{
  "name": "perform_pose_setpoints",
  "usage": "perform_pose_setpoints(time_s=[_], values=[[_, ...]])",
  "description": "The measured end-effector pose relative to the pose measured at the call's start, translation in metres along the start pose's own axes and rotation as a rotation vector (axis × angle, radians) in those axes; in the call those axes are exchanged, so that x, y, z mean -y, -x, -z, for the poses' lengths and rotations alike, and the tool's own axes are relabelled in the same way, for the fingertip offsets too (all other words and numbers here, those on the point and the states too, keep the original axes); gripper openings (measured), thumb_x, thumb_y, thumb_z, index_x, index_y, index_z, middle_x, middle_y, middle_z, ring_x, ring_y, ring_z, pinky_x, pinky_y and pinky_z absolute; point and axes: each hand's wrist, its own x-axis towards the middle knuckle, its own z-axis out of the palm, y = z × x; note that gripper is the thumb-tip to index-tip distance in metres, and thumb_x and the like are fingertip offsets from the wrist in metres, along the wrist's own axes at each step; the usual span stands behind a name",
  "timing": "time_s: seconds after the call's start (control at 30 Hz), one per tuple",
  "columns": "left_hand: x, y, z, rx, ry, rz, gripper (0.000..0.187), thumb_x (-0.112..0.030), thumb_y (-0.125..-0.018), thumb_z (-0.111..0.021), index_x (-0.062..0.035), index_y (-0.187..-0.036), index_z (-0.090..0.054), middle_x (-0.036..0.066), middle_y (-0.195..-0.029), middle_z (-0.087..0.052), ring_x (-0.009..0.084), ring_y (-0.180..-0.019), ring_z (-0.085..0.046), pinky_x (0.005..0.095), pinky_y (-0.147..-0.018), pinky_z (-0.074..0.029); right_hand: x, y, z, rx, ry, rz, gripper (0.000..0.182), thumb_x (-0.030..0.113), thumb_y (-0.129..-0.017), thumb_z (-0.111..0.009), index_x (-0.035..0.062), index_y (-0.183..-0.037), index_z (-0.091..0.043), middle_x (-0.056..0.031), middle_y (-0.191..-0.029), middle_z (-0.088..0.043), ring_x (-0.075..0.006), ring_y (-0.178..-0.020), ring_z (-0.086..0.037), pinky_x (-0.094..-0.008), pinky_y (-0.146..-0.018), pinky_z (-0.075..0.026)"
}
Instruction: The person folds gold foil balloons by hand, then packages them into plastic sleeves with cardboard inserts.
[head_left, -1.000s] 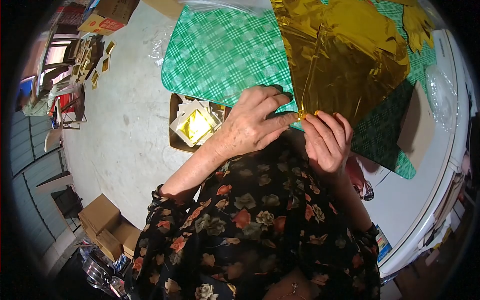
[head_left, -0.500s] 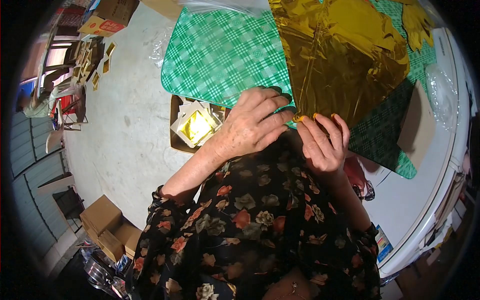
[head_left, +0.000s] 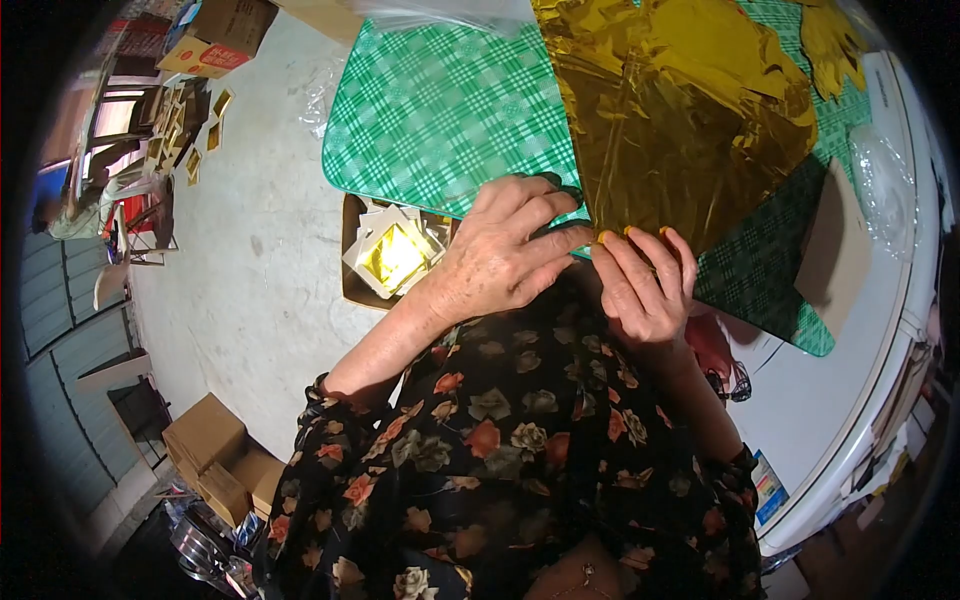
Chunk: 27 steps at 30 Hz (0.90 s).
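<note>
A shiny, see-through gold film (head_left: 690, 150) lies over the green checked tablecloth (head_left: 450, 110), its near corner at my fingers. My left hand (head_left: 515, 245) is closed at that corner, index finger and thumb close together, the other fingers bent over the cloth's edge with dark tips. My right hand (head_left: 645, 285) grips the near edge of the film; its fingertips look orange at the film, and its thumb is hidden. Below the table edge on the left stands an open box (head_left: 350, 265) of pale card frames (head_left: 395, 255), the top one with a gold centre.
Yellow gloves (head_left: 832, 50) and clear plastic (head_left: 885, 185) lie at the far right, near a brown board (head_left: 835, 240) and a white surface (head_left: 810, 420). Cardboard boxes (head_left: 215, 440) stand on the floor at left. Another person (head_left: 80, 210) sits at the far left.
The film near my fingers lies smoother; the long crease and the small curl at its corner have flattened. My left index finger has moved slightly right, against the film's corner.
</note>
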Motion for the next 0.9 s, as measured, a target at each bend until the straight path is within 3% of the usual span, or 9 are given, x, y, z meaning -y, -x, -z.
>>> perform_pose_setpoints(time_s=[0.17, 0.4, 0.6, 0.73, 0.77, 0.9], values=[[0.001, -0.001, 0.001, -0.01, 0.012, -0.013, 0.035, -0.021, -0.081, -0.076, -0.0153, -0.115, -0.074, 0.002, -0.118, -0.062, 0.0277, -0.117, -0.055, 0.0429, -0.094, -0.043, 0.0, 0.001, -0.007, -0.123, 0.0, -0.011, 0.02, 0.013, -0.091, -0.069, 0.0056, -0.109, -0.074, -0.0067, -0.118, -0.069, -0.0258, -0.113, -0.063, -0.0542, -0.098, -0.049], [0.001, -0.002, 0.001, -0.002, 0.01, -0.016, 0.034, -0.02, -0.081, -0.076, -0.0153, -0.115, -0.074, 0.003, -0.119, -0.062, 0.0285, -0.115, -0.056, 0.0433, -0.093, -0.043, 0.002, 0.001, -0.006, -0.038, 0.062, -0.036, 0.023, 0.011, -0.089, -0.071, 0.0066, -0.111, -0.073, -0.0075, -0.119, -0.068, -0.0265, -0.113, -0.064, -0.0543, -0.1, -0.048], [-0.003, -0.01, 0.01, 0.001, 0.045, 0.005, 0.033, -0.024, -0.082, -0.076, -0.0137, -0.114, -0.074, 0.007, -0.123, -0.062, 0.0309, -0.117, -0.056, 0.0437, -0.094, -0.043, 0.003, -0.003, -0.004, -0.059, 0.071, -0.042, 0.02, 0.012, -0.09, -0.066, 0.0084, -0.109, -0.072, -0.0076, -0.115, -0.068, -0.0256, -0.109, -0.066, -0.0539, -0.1, -0.048], [-0.006, -0.058, 0.026, -0.118, 0.007, -0.055, 0.044, -0.028, -0.085, -0.075, -0.0087, -0.123, -0.069, 0.016, -0.134, -0.058, 0.0388, -0.127, -0.053, 0.0503, -0.104, -0.043, 0.002, -0.002, -0.008, -0.093, 0.132, -0.025, 0.019, 0.016, -0.091, -0.064, 0.0098, -0.107, -0.073, -0.0061, -0.115, -0.067, -0.0236, -0.109, -0.065, -0.0526, -0.098, -0.049], [-0.004, -0.076, 0.025, -0.103, 0.003, -0.091, 0.053, -0.03, -0.087, -0.074, -0.0068, -0.133, -0.062, 0.02, -0.144, -0.051, 0.0436, -0.136, -0.047, 0.0541, -0.111, -0.04, 0.001, -0.001, -0.012, -0.111, 0.133, -0.02, 0.019, 0.016, -0.091, -0.065, 0.0099, -0.106, -0.073, -0.0058, -0.115, -0.067, -0.0234, -0.109, -0.065, -0.0526, -0.097, -0.05], [-0.002, -0.13, -0.02, -0.108, -0.027, -0.085, 0.064, -0.036, -0.092, -0.069, -0.0075, -0.146, -0.05, 0.024, -0.154, -0.04, 0.0462, -0.145, -0.034, 0.0557, -0.118, -0.033, 0.003, -0.004, -0.004, -0.055, 0.086, -0.037, 0.019, 0.018, -0.089, -0.07, 0.0102, -0.106, -0.072, -0.0041, -0.116, -0.066, -0.0214, -0.111, -0.064, -0.0523, -0.099, -0.047]])
